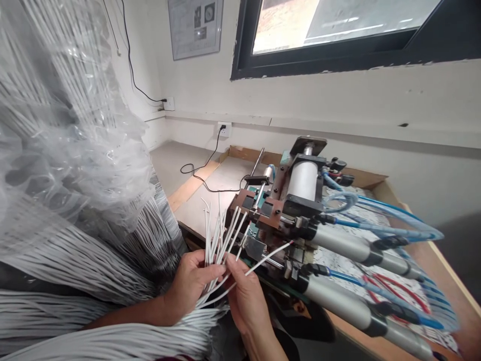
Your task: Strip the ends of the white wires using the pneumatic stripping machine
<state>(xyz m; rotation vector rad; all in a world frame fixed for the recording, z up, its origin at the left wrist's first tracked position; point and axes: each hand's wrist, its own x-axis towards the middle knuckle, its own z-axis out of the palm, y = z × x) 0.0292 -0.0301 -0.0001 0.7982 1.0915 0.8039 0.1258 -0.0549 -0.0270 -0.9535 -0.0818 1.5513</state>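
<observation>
pinching white cables (227, 241) with my left hand (190, 283) and right hand (245, 296); one tip (291, 243) shows red, most others look unstripped.

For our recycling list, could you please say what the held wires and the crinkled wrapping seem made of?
Wires: probably matte white plastic sheathing, as they bend smoothly; cores unclear. Wrapping: likely thin, glossy plastic film, see-through with bright creases.

The left hand (190, 283) and right hand (246, 298) hold a small bunch of white cables (226, 238) beside a machine (271, 213) with silver cylinders (341, 243) and blue hoses (353, 224) on a table (225, 180); 1 cable (268, 256) slants right. Long cable bundles (86, 255), partly covered in clear plastic (105, 165), fill the left side.
</observation>
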